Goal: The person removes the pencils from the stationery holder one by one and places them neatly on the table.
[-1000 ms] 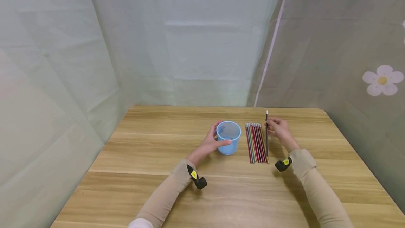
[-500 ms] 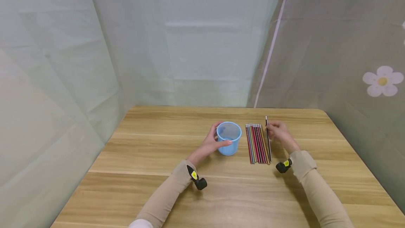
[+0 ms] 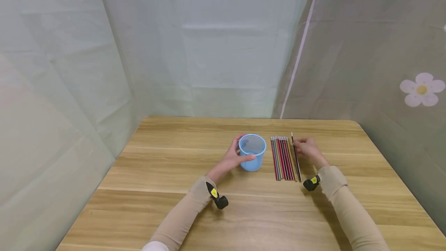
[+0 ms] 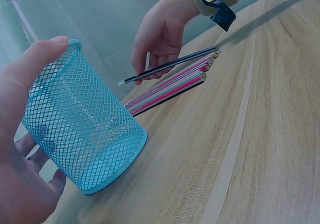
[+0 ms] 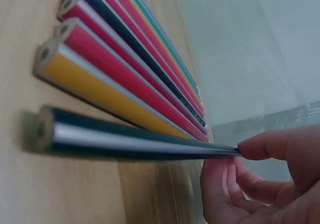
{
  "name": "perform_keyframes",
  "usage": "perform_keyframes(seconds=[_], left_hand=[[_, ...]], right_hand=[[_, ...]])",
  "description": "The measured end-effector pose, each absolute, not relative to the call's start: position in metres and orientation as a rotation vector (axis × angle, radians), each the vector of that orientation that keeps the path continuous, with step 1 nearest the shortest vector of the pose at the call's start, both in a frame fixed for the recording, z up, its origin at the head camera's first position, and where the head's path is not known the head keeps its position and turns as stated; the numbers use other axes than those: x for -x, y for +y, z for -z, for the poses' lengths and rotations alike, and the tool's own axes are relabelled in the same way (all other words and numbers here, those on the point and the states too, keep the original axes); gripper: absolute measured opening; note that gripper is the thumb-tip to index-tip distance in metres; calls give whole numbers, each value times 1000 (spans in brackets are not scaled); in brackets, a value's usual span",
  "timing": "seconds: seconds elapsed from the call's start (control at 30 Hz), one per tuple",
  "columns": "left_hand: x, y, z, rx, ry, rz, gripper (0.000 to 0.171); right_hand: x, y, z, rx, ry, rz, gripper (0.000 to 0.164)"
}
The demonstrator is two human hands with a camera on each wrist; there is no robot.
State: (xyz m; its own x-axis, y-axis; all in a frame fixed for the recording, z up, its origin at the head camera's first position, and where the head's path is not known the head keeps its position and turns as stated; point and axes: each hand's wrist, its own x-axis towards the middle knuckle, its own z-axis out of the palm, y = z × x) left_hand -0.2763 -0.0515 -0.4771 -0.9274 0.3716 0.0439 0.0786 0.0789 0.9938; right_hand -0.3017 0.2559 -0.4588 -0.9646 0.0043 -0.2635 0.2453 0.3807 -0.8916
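Observation:
My left hand [image 3: 234,157] grips a light blue mesh pencil cup [image 3: 251,162], which stands upright on the table; its wire mesh shows in the left wrist view [image 4: 85,119]. Between thumb and fingers, my right hand [image 3: 308,150] pinches a dark pencil [image 3: 297,162] near its white-tipped far end. In the right wrist view this dark pencil [image 5: 125,140] slants, its blunt near end low by the wood. Just left of it a row of pencils [image 3: 283,160] lies side by side, red, yellow, black and teal among them. The yellow pencil [image 5: 100,86] is the closest one.
The wooden table [image 3: 209,220] carries all of this. Pale cloth hangs behind it [image 3: 223,49] and a grey-brown cloth with a white flower [image 3: 421,90] hangs at the right. Each wrist wears a small black camera, such as the right one [image 3: 311,182].
The dark pencil has come down from a raised position over the row's right edge to beside the yellow pencil, its far end swinging slightly left. The left hand and cup stay put.

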Motion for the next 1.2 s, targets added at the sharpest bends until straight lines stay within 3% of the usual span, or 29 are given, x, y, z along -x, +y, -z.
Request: perform_keyframes(seconds=[0.27,0.93,1.2], left_hand=[[276,-51,477,-460,2114,-1937,93],[274,-50,477,-482,2139,-1979,91],[276,-53,481,-530,2116,-1990,94]], right_hand=[[302,252,461,-267,2422,1537,44],[308,241,466,-245,2696,1290,25],[307,239,464,-206,2759,1241,29]])
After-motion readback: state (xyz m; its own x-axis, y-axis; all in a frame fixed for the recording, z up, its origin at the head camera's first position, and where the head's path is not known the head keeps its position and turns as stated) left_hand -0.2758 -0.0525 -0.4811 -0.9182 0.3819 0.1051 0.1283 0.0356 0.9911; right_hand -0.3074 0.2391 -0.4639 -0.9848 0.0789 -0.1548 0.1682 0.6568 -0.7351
